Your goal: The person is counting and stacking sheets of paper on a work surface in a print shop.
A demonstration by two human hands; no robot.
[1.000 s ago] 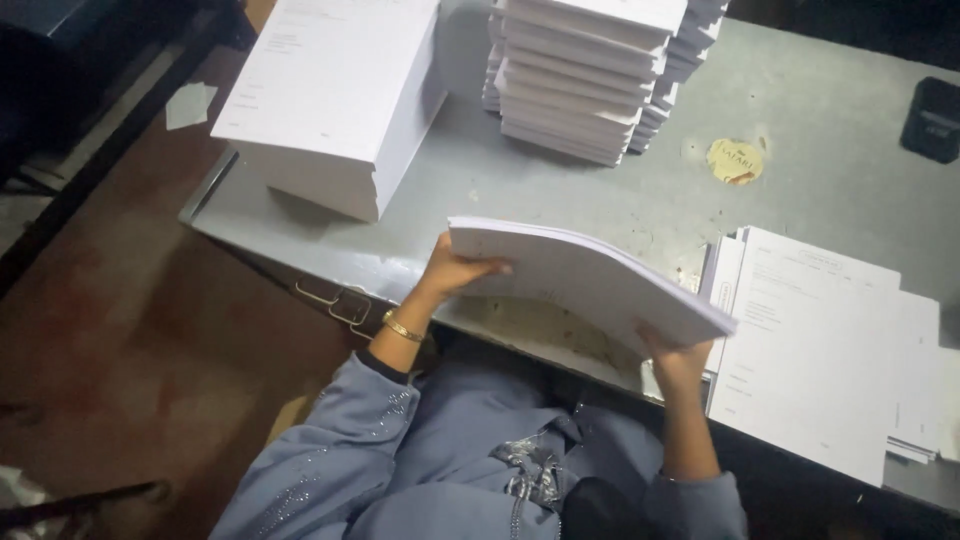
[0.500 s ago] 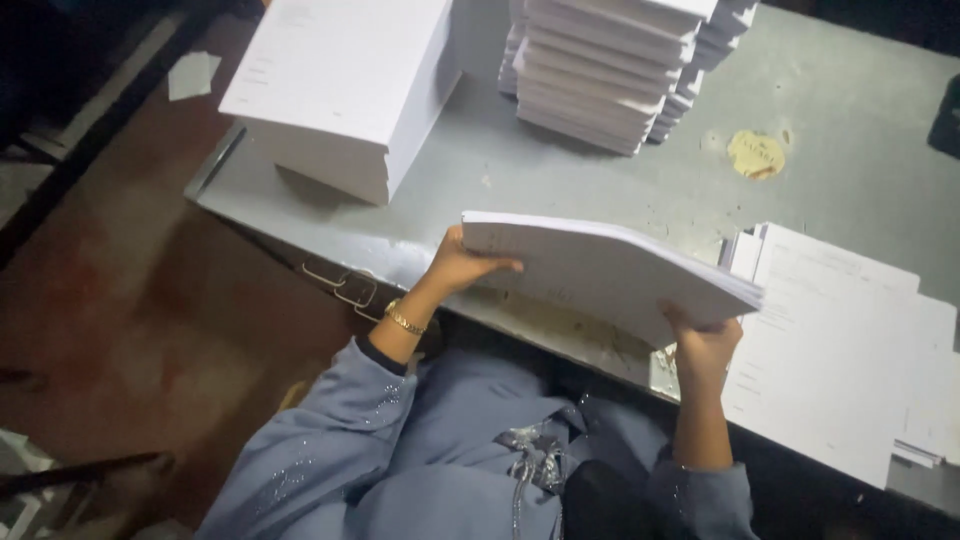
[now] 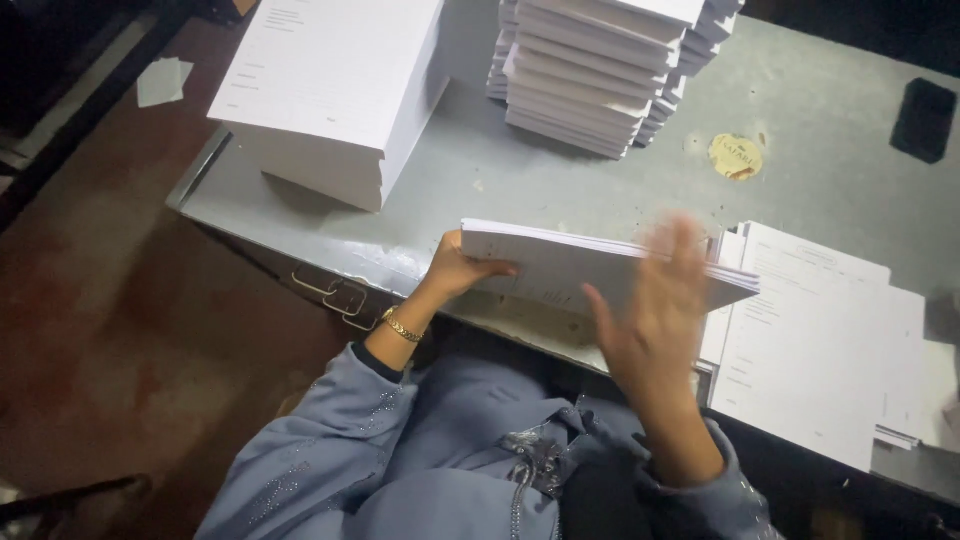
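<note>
The left hand (image 3: 455, 270) grips the left end of a thick bundle of white printed sheets (image 3: 590, 270), thumb on top and fingers curled under, holding it just above the near edge of the grey metal table (image 3: 560, 185). A gold bracelet (image 3: 402, 326) sits on that wrist, and the grey sleeves of the person's garment fill the bottom of the view. The right hand (image 3: 650, 320) is blurred, its fingers spread and open in front of the bundle's right part — it is not closed on the paper, though whether the fingertips touch the sheets cannot be told. The bundle lies roughly level, its right end overlapping a spread of loose printed sheets (image 3: 820, 350) that lies flat on the table to the right. At the far left of the table stands a tall block of white paper (image 3: 330, 90), a printed sheet on top. Behind the bundle, well apart from it, rises a stack of bound paper sets (image 3: 600, 70) laid in offset layers. A round yellowish sticker (image 3: 736, 156) marks the tabletop near that stack, and a small black object (image 3: 924, 118) sits at the far right. Metal drawer handles (image 3: 335, 293) show under the table edge — below them, a reddish-brown floor (image 3: 130, 330).
</note>
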